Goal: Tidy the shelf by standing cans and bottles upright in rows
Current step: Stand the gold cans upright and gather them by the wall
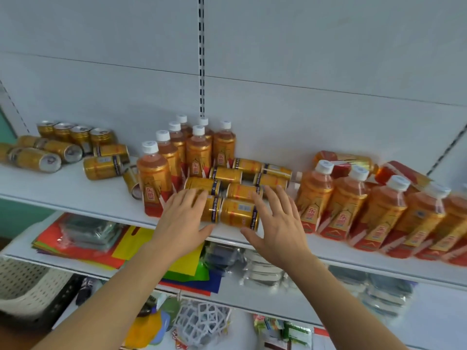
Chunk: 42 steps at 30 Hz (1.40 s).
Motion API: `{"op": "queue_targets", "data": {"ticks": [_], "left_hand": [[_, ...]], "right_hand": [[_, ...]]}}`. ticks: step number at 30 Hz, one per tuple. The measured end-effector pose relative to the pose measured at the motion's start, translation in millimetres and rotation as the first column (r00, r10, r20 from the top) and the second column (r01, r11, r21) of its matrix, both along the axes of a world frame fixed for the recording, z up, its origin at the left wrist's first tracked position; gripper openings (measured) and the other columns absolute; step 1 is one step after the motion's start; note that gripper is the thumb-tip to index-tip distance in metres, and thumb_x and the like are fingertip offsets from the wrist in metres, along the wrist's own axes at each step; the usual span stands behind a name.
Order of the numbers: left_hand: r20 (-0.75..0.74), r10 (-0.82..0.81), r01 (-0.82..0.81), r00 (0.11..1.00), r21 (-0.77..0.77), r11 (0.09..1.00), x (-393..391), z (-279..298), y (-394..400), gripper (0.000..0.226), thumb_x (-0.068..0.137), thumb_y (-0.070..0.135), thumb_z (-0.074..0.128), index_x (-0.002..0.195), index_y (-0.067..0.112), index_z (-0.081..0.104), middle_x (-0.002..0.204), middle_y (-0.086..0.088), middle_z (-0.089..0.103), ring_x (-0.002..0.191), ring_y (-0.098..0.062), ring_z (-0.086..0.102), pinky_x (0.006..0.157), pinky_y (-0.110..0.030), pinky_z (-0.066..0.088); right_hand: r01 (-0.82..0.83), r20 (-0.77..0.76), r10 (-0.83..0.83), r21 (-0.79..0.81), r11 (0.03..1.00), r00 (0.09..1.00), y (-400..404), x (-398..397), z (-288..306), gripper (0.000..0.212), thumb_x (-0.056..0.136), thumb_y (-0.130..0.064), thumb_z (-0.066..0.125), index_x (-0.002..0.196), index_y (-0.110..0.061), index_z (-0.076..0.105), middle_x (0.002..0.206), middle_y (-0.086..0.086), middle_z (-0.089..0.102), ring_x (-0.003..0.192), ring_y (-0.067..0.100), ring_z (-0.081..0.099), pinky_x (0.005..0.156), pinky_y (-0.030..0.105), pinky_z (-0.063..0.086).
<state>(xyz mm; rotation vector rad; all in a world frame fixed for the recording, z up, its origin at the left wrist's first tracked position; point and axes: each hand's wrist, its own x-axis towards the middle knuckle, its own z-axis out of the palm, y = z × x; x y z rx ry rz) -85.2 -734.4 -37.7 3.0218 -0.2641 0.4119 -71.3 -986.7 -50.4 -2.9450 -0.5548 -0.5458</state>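
Two hands reach to the shelf (75,195) at centre frame: the left hand (185,218) lies spread over a fallen can at the front edge, fingers loose, and the right hand (275,223) hovers open just beside the front can (238,215), gripping nothing. Behind them more gold cans (249,173) lie on their sides in a heap, hemmed in by upright bottles (187,147) with white caps on the left and a row of bottles (353,198) running to the right edge. Behind that row, two or three bottles (343,160) lie flat. At upper left, four cans (75,133) stand against the back wall with others toppled in front of them. The front can's label reads "Energy Drink"; the bottle labels carry red Chinese characters, too blurred to read surely. Below, a lower shelf holds coloured sheets (83,246) and packets (262,270), and a white basket (27,284) sits at lower left.
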Motion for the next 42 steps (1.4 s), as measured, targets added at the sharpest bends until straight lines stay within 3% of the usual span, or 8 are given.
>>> {"op": "queue_targets", "data": {"ticks": [6,13,17,20,30,36,40,42], "left_hand": [[-0.046,-0.013,0.017,0.999,0.088,0.996,28,-9,10,0.086,0.086,0.051,0.076,0.157,0.021,0.037,0.149,-0.005,0.043,0.139,-0.032,0.039,0.119,-0.051,0.038],[-0.058,-0.072,0.076,0.996,0.058,0.995,34,-13,18,0.086,0.09,0.05,0.073,0.16,0.028,0.028,0.148,-0.006,0.038,0.135,-0.032,0.041,0.107,-0.047,0.048],[-0.033,-0.141,0.143,0.989,0.08,0.986,32,-13,25,0.092,0.092,0.035,0.073,0.164,0.028,0.017,0.149,-0.008,0.043,0.134,-0.032,0.046,0.111,-0.047,0.045],[0.003,-0.199,0.199,0.98,0.047,0.979,34,-1,34,0.097,0.089,0.045,0.077,0.163,0.027,0.017,0.148,-0.002,0.052,0.133,-0.027,0.051,0.114,-0.045,0.042],[0.093,-0.295,0.309,0.951,-0.341,0.888,30,19,22,0.1,0.087,0.044,0.083,0.163,0.03,0.021,0.157,0.005,0.047,0.146,-0.018,0.038,0.119,-0.038,0.035],[0.018,-0.139,0.114,0.99,-0.684,0.72,28,-18,19,0.103,0.079,0.044,0.089,0.159,0.036,0.025,0.159,0.005,0.041,0.146,-0.018,0.043,0.117,-0.046,0.046],[0.036,-0.03,0.047,0.999,-0.762,0.646,18,-28,9,0.081,0.077,0.049,0.089,0.144,0.029,0.047,0.138,0.01,0.059,0.126,-0.008,0.056,0.097,-0.016,0.045],[0.056,-0.041,0.069,0.998,-0.763,0.643,12,-25,7,0.076,0.078,0.055,0.085,0.141,0.03,0.052,0.136,0.013,0.061,0.123,-0.002,0.054,0.096,-0.015,0.045]], "right_hand": [[-0.082,0.065,0.081,0.004,0.997,0.995,27,26,-7,0.077,0.089,-0.071,0.059,0.153,-0.029,0.048,0.146,0.003,0.056,0.142,0.033,0.043,0.115,0.052,0.04],[-0.059,0.024,0.06,-0.041,0.997,0.998,38,31,-9,0.072,0.085,-0.061,0.07,0.148,-0.033,0.05,0.14,-0.004,0.058,0.124,0.027,0.054,0.106,0.048,0.044],[-0.015,0.045,0.009,0.147,0.989,0.999,27,21,-6,0.072,0.082,-0.063,0.07,0.143,-0.03,0.054,0.134,-0.005,0.063,0.12,0.023,0.06,0.109,0.045,0.044],[0.042,-0.019,-0.038,0.409,0.912,0.999,25,9,-8,0.079,0.077,-0.06,0.08,0.142,-0.026,0.05,0.13,-0.005,0.065,0.116,0.016,0.06,0.106,0.045,0.051],[0.221,-0.224,-0.098,0.628,0.746,0.97,41,-22,-26,0.096,0.092,-0.049,0.078,0.167,-0.033,0.021,0.159,-0.001,0.052,0.14,0.023,0.054,0.108,0.035,0.049],[0.232,-0.238,-0.1,0.63,0.741,0.966,39,-20,-26,0.098,0.09,-0.053,0.079,0.166,-0.03,0.021,0.153,0.003,0.058,0.136,0.026,0.057,0.106,0.038,0.05],[0.188,-0.198,-0.081,0.618,0.763,0.977,35,-14,-27,0.091,0.085,-0.058,0.082,0.159,-0.034,0.034,0.143,0.002,0.063,0.132,0.022,0.058,0.102,0.031,0.048],[0.135,-0.128,-0.07,0.616,0.776,0.989,37,-10,-27,0.089,0.082,-0.055,0.085,0.156,-0.031,0.042,0.138,0.001,0.064,0.129,0.02,0.058,0.101,0.026,0.044]]}}
